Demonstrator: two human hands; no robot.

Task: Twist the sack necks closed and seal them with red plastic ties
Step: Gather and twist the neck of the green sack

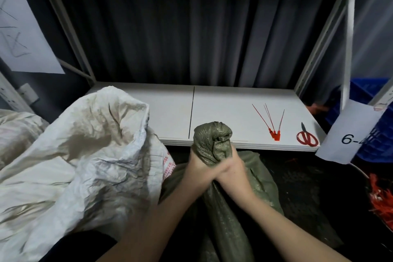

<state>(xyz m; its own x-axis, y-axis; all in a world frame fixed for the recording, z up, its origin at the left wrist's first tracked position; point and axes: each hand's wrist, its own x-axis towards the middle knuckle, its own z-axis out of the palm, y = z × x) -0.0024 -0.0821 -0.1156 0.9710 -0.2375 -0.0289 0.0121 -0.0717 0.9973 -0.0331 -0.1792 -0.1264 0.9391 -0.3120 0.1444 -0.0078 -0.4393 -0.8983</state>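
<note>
- Both hands, left hand (198, 169) and right hand (232, 171), clamp the green sack's (231, 215) gathered neck (212, 140), just below the shelf's (223, 110) front edge, likely to hold the twist.
- Red ties (274, 125) lie near the shelf's front right corner, within reach for sealing, beside scissors (307, 137).

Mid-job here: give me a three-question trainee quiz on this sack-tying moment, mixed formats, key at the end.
1. True or false: both hands grip the gathered neck of the olive-green woven sack.
2. Multiple choice: the loose red plastic ties lie on (A) the white shelf board, (B) the crumpled white woven sack, (C) the blue plastic crate.
3. Fill in: right of the ties lie red-handled ____.

Key: 1 true, as the left hand and right hand clasp it; 2 A; 3 scissors.
</note>
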